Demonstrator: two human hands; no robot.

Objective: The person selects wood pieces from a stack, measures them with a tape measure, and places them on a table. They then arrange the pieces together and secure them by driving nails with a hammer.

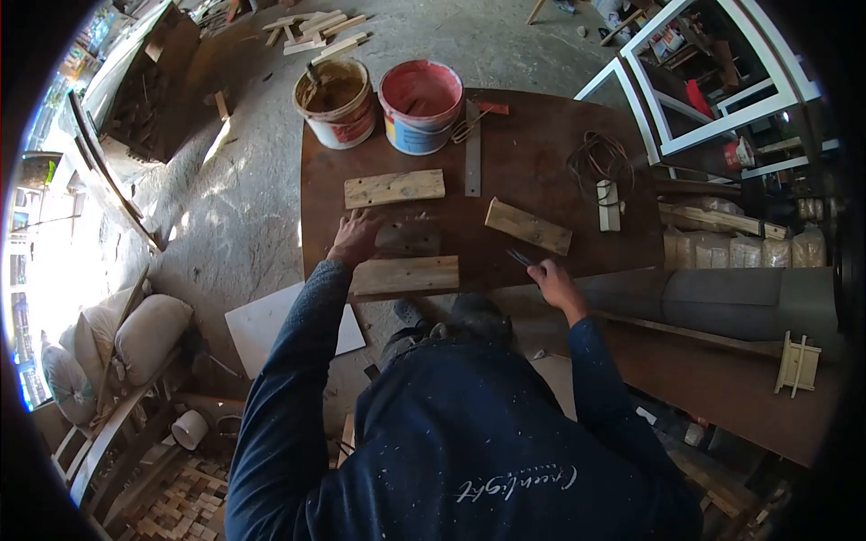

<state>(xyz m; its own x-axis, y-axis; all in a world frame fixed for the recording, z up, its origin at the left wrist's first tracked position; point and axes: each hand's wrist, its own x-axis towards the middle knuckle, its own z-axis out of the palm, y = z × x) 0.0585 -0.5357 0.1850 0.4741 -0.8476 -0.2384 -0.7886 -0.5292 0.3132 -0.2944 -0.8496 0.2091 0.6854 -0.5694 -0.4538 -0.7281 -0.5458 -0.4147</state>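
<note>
My left hand (354, 238) rests at the left end of a dark wood block (408, 238), fingers apart, just below the lower edge of a pale plank with holes (394, 188). Nearer my body lies another light plank (406, 275). In my right hand (554, 285) is a pair of pliers (519, 258), pointing up and left with the jaws looking slightly apart. Beyond the pliers, a fourth plank (529, 226) lies at a slant, apart from the other boards.
Two paint-stained buckets, one brown inside (334, 104) and one red inside (421, 106), stand at the table's far edge. Beside them lies a metal ruler (473, 153). A coiled cable (602, 160) runs to a white power strip (609, 206). White frames (713, 72) stand right.
</note>
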